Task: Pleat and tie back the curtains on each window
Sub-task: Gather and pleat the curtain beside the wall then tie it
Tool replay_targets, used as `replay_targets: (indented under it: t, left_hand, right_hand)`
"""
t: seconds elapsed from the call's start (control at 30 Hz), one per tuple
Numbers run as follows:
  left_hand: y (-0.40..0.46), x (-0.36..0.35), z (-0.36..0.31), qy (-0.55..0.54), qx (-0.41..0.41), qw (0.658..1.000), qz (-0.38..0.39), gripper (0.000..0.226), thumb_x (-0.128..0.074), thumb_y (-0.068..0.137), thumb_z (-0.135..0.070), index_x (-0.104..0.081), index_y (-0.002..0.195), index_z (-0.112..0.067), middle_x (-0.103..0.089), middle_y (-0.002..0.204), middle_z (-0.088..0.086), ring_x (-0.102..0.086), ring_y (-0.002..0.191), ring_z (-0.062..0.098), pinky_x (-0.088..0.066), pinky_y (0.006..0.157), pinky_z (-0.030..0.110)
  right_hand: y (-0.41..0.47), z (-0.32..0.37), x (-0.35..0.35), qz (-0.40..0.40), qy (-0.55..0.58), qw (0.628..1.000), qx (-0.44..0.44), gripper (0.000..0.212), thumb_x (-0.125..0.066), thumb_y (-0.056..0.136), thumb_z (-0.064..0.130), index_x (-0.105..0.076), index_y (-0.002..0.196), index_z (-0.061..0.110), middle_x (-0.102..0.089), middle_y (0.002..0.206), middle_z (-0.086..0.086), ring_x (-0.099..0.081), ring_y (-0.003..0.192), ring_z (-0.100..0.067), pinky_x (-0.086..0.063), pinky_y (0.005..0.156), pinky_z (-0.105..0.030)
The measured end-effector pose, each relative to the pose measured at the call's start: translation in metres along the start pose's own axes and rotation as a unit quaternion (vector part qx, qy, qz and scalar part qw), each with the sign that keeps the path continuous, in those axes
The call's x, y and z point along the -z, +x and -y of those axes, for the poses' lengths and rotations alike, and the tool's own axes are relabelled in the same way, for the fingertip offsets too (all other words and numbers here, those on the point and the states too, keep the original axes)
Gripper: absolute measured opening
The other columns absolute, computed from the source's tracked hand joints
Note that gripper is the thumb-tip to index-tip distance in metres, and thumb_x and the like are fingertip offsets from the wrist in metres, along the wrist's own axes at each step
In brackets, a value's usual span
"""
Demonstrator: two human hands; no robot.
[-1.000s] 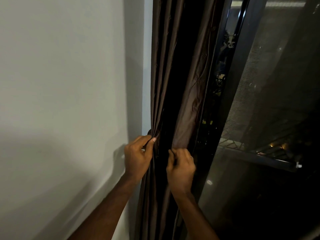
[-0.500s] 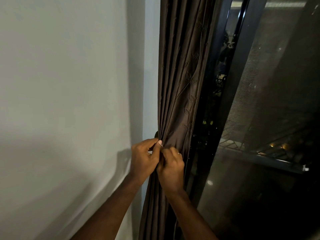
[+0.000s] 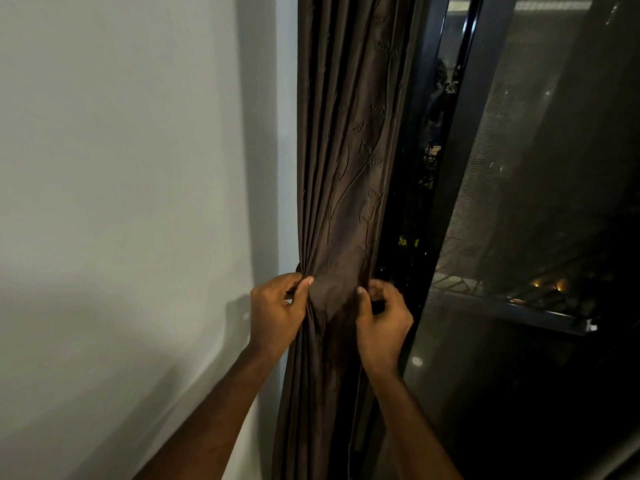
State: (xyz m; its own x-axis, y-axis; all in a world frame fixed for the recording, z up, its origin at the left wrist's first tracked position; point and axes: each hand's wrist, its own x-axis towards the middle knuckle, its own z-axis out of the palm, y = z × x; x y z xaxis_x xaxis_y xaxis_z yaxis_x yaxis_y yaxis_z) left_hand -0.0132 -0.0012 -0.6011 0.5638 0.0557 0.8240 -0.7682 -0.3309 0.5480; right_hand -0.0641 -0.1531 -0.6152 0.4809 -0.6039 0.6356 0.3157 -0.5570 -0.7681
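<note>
A dark brown curtain [image 3: 346,150] with an embroidered leaf pattern hangs gathered in narrow vertical folds between the wall and the window. My left hand [image 3: 275,313] pinches the stacked folds at the curtain's left side at about waist height. My right hand [image 3: 382,323] grips the curtain's right edge at the same height. A flat width of cloth is stretched between the two hands. No tie-back is visible.
A plain pale wall [image 3: 121,202] fills the left. The dark window frame [image 3: 457,168] and a mesh-covered pane [image 3: 554,168] stand right of the curtain. A metal grille with small lights [image 3: 540,289] shows outside.
Half a second ago my hands were pressed together on the folds. My right hand has since moved right along the cloth, spreading a flat width between the hands.
</note>
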Motion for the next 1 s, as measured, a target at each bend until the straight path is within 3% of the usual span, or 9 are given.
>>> replay_targets:
  t: [0.07, 0.17, 0.3, 0.5, 0.73, 0.9, 1.0]
  left_hand:
    - [0.000, -0.002, 0.002, 0.003, 0.003, 1.000, -0.008, 0.017, -0.070, 0.091, -0.011, -0.073, 0.078, 0.000, -0.067, 0.065, 0.006, -0.064, 0.058, 0.020, -0.053, 0.053, 0.042]
    - [-0.001, -0.004, 0.004, 0.013, 0.004, 1.000, -0.007, 0.020, -0.069, 0.092, -0.014, -0.073, 0.077, -0.001, -0.067, 0.064, 0.006, -0.064, 0.057, 0.022, -0.053, 0.053, 0.043]
    - [-0.001, -0.008, 0.008, 0.047, 0.002, 0.999, 0.001, 0.026, -0.065, 0.095, -0.026, -0.074, 0.080, -0.005, -0.068, 0.066, 0.004, -0.064, 0.058, 0.022, -0.052, 0.052, 0.044]
    - [-0.003, -0.012, 0.000, 0.030, -0.007, 0.999, 0.008, 0.029, -0.063, 0.094, -0.027, -0.075, 0.079, -0.005, -0.069, 0.067, 0.003, -0.065, 0.058, 0.019, -0.053, 0.053, 0.041]
    - [0.001, -0.012, -0.006, -0.008, 0.002, 1.000, 0.023, 0.019, -0.071, 0.091, -0.016, -0.075, 0.075, -0.007, -0.068, 0.063, -0.001, -0.064, 0.056, 0.014, -0.050, 0.053, 0.038]
    - [0.006, -0.008, -0.009, -0.049, 0.019, 0.997, 0.050, 0.014, -0.074, 0.089, -0.012, -0.077, 0.076, -0.009, -0.069, 0.065, -0.010, -0.064, 0.058, 0.005, -0.051, 0.054, 0.028]
    - [0.007, -0.007, -0.011, -0.056, 0.028, 0.997, 0.055, 0.019, -0.076, 0.087, -0.021, -0.076, 0.074, -0.007, -0.069, 0.063, -0.003, -0.065, 0.057, 0.013, -0.053, 0.054, 0.036]
  right_hand:
    - [-0.006, -0.003, 0.000, -0.018, -0.028, 0.998, 0.045, 0.013, -0.075, 0.087, 0.005, -0.072, 0.094, 0.016, -0.063, 0.088, 0.010, -0.065, 0.083, -0.019, -0.056, 0.077, -0.048]
    - [-0.016, -0.003, -0.002, -0.032, -0.042, 0.998, 0.037, 0.001, -0.072, 0.089, 0.012, -0.072, 0.089, 0.011, -0.063, 0.083, 0.005, -0.066, 0.079, -0.022, -0.054, 0.076, -0.040]
    - [-0.025, 0.001, -0.012, -0.009, -0.063, 0.993, 0.097, 0.009, -0.067, 0.088, 0.019, -0.068, 0.082, 0.013, -0.058, 0.076, 0.007, -0.055, 0.072, -0.008, -0.042, 0.074, -0.031]
    - [-0.038, 0.006, -0.033, 0.027, -0.069, 0.989, 0.130, 0.010, -0.064, 0.093, 0.021, -0.067, 0.084, 0.018, -0.057, 0.076, 0.010, -0.052, 0.068, -0.007, -0.034, 0.072, -0.026]
    - [-0.032, 0.007, -0.037, 0.028, -0.061, 0.990, 0.123, 0.010, -0.070, 0.088, 0.011, -0.070, 0.080, 0.018, -0.059, 0.075, 0.010, -0.055, 0.065, -0.010, -0.038, 0.071, -0.032]
    - [-0.031, 0.008, -0.039, 0.043, -0.056, 0.987, 0.144, 0.012, -0.065, 0.090, 0.011, -0.069, 0.081, 0.017, -0.060, 0.075, 0.009, -0.056, 0.067, -0.011, -0.041, 0.071, -0.036]
    - [-0.031, 0.010, -0.037, 0.052, -0.067, 0.982, 0.168, 0.013, -0.058, 0.092, 0.015, -0.069, 0.083, 0.017, -0.058, 0.075, 0.008, -0.055, 0.068, -0.011, -0.041, 0.070, -0.036]
